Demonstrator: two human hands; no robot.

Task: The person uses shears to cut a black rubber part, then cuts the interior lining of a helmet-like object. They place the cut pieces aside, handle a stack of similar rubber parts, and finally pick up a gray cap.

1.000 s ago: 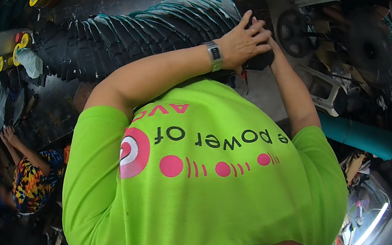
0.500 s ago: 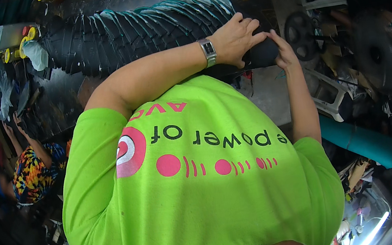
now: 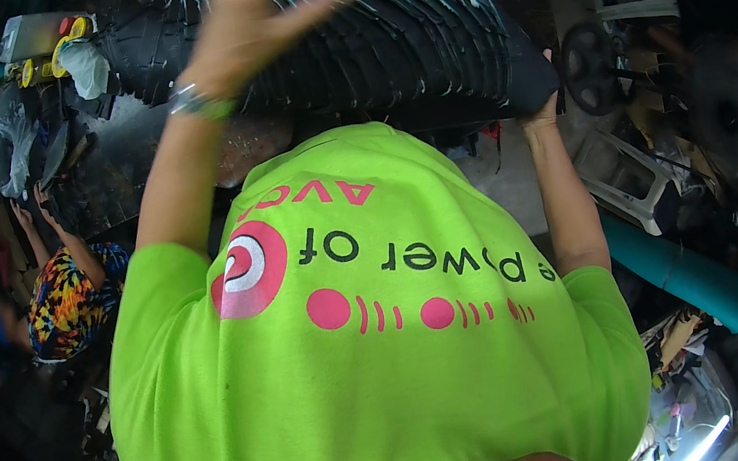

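A long row of overlapping flat black pieces (image 3: pixel 401 56) with teal undersides lies across the dark table. Their exact kind I cannot tell. My left hand (image 3: pixel 252 35), with a metal watch on its wrist, is above the row's left-middle part, smeared by motion. Its thumb stretches out to the right, apart from the fingers, and nothing shows in it. At the row's right end, my right hand (image 3: pixel 546 106) grips the outermost black piece from the side. Most of its fingers are hidden behind the pieces; one fingertip shows beyond the edge.
A clear container (image 3: pixel 31 37), yellow-lidded tubs (image 3: pixel 70 48) and a crumpled pale plastic bag (image 3: pixel 87 70) stand at far left. Another person (image 3: pixel 72 300) sits at left. Right are a white plastic stool (image 3: pixel 611 173), a teal roll (image 3: pixel 681 271) and a fan (image 3: pixel 728 100).
My left hand has left the row's right end and swung up and left over the pieces. The row's right part now sits more upright and evenly packed. My right hand has shifted slightly right and down.
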